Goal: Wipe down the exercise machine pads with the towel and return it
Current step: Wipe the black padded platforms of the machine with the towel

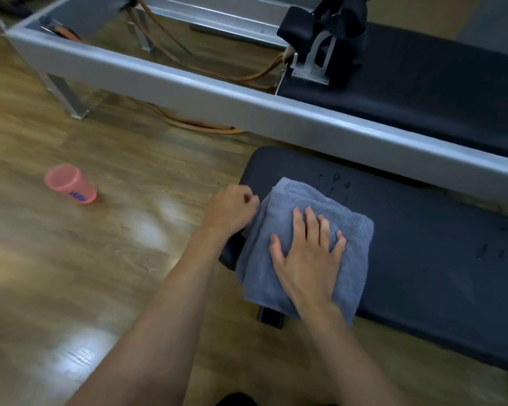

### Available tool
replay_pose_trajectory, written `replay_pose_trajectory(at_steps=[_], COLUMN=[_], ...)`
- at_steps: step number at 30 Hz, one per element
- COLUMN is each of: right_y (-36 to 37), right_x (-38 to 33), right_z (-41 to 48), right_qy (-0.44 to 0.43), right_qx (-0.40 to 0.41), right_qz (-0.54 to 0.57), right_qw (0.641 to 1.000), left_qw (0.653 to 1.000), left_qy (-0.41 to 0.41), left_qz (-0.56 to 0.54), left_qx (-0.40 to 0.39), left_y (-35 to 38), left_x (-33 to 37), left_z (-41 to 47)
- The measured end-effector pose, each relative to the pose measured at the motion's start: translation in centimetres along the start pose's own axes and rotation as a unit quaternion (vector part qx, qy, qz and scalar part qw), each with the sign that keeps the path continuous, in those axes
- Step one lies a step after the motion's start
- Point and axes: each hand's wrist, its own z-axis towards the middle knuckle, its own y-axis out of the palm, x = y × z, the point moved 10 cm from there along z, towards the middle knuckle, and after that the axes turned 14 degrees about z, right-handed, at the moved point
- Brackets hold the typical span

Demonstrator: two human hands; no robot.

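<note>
Folded towel (305,206) is lying on the near pad's (440,259) left end. Right hand (307,253) is pressing flat on it, fingers spread; left hand (230,209) is curled, seemingly pinching its left edge. Pad's long axis and droplets (336,178) are lying rightward and far, so the right hand is nearer.
</note>
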Motion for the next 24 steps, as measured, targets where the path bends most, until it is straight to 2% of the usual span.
replay_pose_trajectory(at_steps=[2,3,5,7,11,14,19,24], right_y=[0.4,0.7,1.2,1.4,1.3,-0.5,-1.2,-0.7], right_x=[0.0,0.0,0.0,0.2,-0.1,-0.3,1.0,0.1], right_z=[0.6,1.1,2.6,5.1,9.0,7.7,2.0,3.7], right_qy=[0.003,-0.001,-0.008,-0.015,-0.037,-0.056,0.007,-0.044], right_qx=[0.0,-0.004,-0.014,-0.012,0.005,0.033,0.045,0.072], right_qz=[-0.005,-0.01,-0.022,-0.022,0.034,0.087,-0.025,-0.008], right_qw=[1.0,1.0,1.0,1.0,0.999,0.994,0.999,0.996], left_qw=[0.997,0.995,0.991,0.988,0.99,0.99,0.986,0.978], left_qy=[0.003,0.0,-0.013,-0.024,-0.026,-0.034,-0.053,-0.053], left_qz=[-0.016,-0.045,-0.123,-0.151,-0.119,-0.091,-0.131,-0.19], left_qx=[0.077,0.085,0.055,0.04,0.077,0.103,0.087,0.066], left_y=[-0.5,0.0,1.4,2.7,3.5,2.8,2.3,2.8], left_x=[-0.2,-0.1,-0.2,-0.5,-1.3,-1.5,-1.4,-1.7], left_z=[1.6,2.6,5.2,7.6,8.9,8.3,7.7,7.9])
